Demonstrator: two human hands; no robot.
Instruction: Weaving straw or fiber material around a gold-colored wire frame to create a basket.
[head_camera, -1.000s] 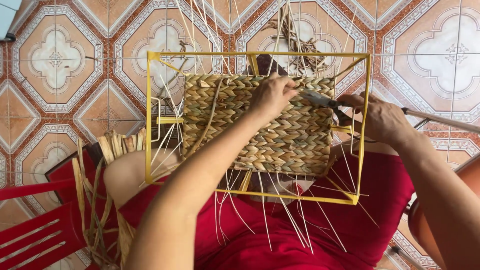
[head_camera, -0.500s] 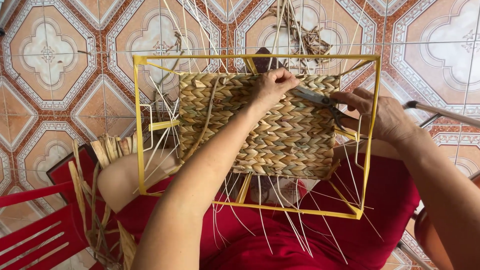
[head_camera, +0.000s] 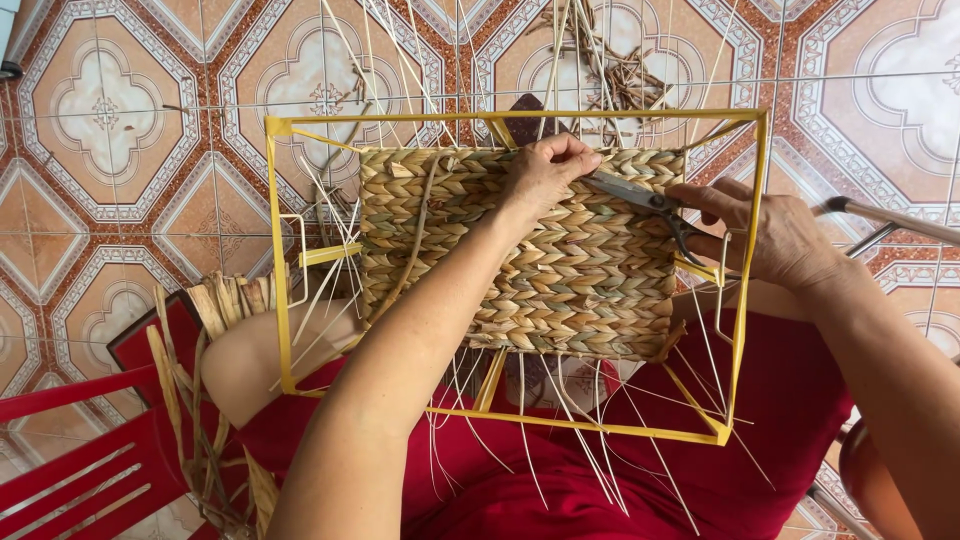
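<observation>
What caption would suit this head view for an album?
Left hand pinches the woven panel on a yellow frame while right hand works scissors.

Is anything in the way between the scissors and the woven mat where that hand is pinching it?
Nothing visible. The scissors in the right hand point straight at the left hand pinching the woven panel, blades lying against the weave.

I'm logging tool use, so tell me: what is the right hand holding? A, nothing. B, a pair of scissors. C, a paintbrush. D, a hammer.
B: the right hand grips the handles of scissors, blades pointing toward the left hand on the woven panel.
</observation>
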